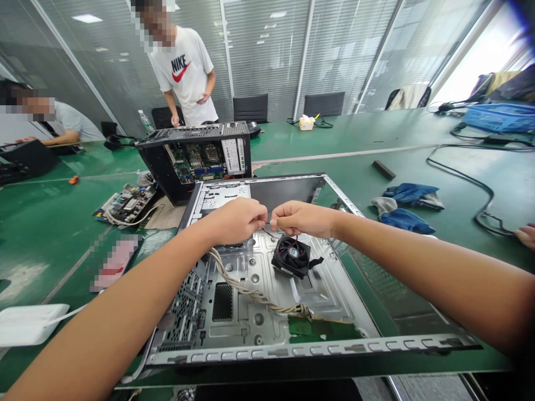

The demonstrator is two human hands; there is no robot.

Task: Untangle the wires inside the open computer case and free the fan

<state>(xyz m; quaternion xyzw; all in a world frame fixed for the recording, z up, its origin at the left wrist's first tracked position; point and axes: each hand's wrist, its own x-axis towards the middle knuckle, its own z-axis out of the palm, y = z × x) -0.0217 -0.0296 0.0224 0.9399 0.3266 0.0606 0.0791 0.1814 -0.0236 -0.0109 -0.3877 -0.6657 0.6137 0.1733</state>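
Over the open computer case (259,278), my left hand (242,220) and my right hand (301,218) meet with closed fingers, their tips almost touching. A thin, dark reddish fan wire (268,233) shows just below the fingertips, and both hands appear to pinch it. What lies between the fingertips is mostly hidden. Beneath my right hand, a black CPU cooler fan (291,253) with a round label rests inside the case. A twisted beige cable bundle (246,287) crosses the metal floor to the left of the fan.
Behind the case stands another computer tower (196,156) with its inside exposed. Circuit boards (129,203) lie to the left, and blue gloves (407,206) to the right. A black cable (468,181) runs along the green table (334,153). One person (188,72) stands opposite; another sits left.
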